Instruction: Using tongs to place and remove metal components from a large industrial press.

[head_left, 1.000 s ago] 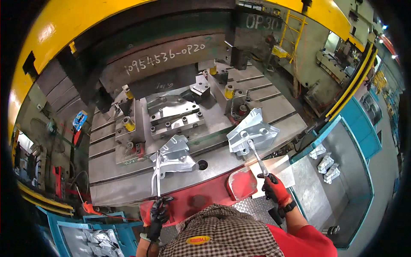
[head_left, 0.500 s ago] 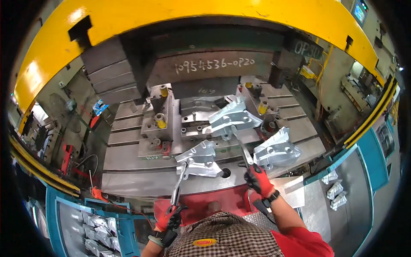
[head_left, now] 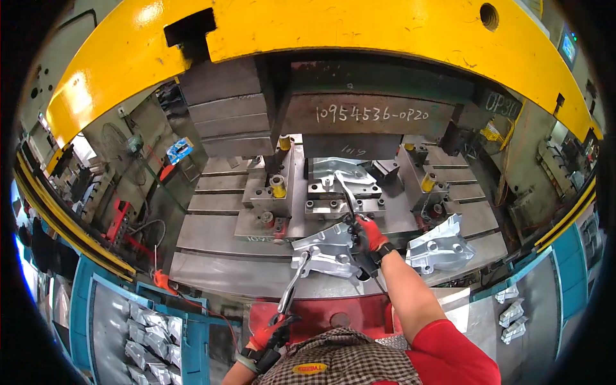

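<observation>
My right hand (head_left: 370, 236), in a red and black glove, reaches out over the press bed, closed round a pair of long metal pliers (head_left: 347, 196). Their tip meets a shiny stamped metal part (head_left: 351, 172) that lies on the lower die (head_left: 350, 206). Close to my body, my left hand (head_left: 272, 335), gloved alike, is wrapped round a second pair of pliers (head_left: 292, 290). The jaws of that pair are at the edge of another stamped part (head_left: 324, 250) at the bed's front. A third stamped part (head_left: 443, 247) rests to the right.
A dark upper die block (head_left: 366, 119) hangs over the lower die, beneath a yellow press frame (head_left: 359, 25). Guide blocks with yellow-topped posts (head_left: 278, 186) flank the die. Bins at lower left (head_left: 99, 321) and lower right (head_left: 545, 301) hold stamped parts.
My right hand has moved forward with its pliers, and the part at their tip has gone from in front of the die onto it. My left hand stays low. The view has shifted.
</observation>
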Motion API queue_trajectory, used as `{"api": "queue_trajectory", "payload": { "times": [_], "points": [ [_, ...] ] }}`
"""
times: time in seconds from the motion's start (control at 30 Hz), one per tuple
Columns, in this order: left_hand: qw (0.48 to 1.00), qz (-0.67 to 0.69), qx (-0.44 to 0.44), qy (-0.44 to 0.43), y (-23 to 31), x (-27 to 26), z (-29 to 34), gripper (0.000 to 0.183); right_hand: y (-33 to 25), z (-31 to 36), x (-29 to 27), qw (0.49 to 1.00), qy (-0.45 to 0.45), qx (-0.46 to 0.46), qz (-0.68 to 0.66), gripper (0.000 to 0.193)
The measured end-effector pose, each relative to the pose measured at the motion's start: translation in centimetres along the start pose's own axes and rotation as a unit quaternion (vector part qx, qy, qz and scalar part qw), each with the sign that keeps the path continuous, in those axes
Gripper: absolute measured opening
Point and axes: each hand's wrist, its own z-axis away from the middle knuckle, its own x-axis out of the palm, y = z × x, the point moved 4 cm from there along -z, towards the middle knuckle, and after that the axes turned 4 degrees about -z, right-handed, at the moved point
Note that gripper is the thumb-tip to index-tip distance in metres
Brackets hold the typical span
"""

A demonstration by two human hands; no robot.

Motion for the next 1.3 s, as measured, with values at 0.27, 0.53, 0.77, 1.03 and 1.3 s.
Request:
{"api": "queue_trajectory", "payload": {
  "times": [0.27, 0.53, 0.77, 1.03, 1.3],
  "points": [
    [0.995, -0.085, 0.037, 0.047, 1.4, 0.9, 0.1, 0.031, -3.1, 2.8, 0.0, 0.8, 0.206, -0.168, 0.538, 0.035],
    [0.919, -0.385, 0.085, 0.018, 0.2, 1.4, 4.4, 0.033, 2.3, 22.5, -8.4, 0.951, 0.084, 0.009, 0.299, 0.036],
    [0.624, -0.75, 0.142, 0.168, -1.1, 1.1, 7.8, 0.041, 7.7, 36.4, -9.3, 0.823, 0.026, -0.03, 0.566, 0.038],
    [0.718, -0.683, 0.088, 0.102, -4.4, -1.5, 4.6, 0.04, 10.6, 33.4, -9.3, 0.62, -0.006, -0.041, 0.784, 0.034],
    [0.744, -0.661, -0.006, 0.096, -4.0, -1.5, 3.4, 0.04, 10.8, 32.3, -9.2, 0.704, 0.006, -0.034, 0.71, 0.027]
  ]
}}
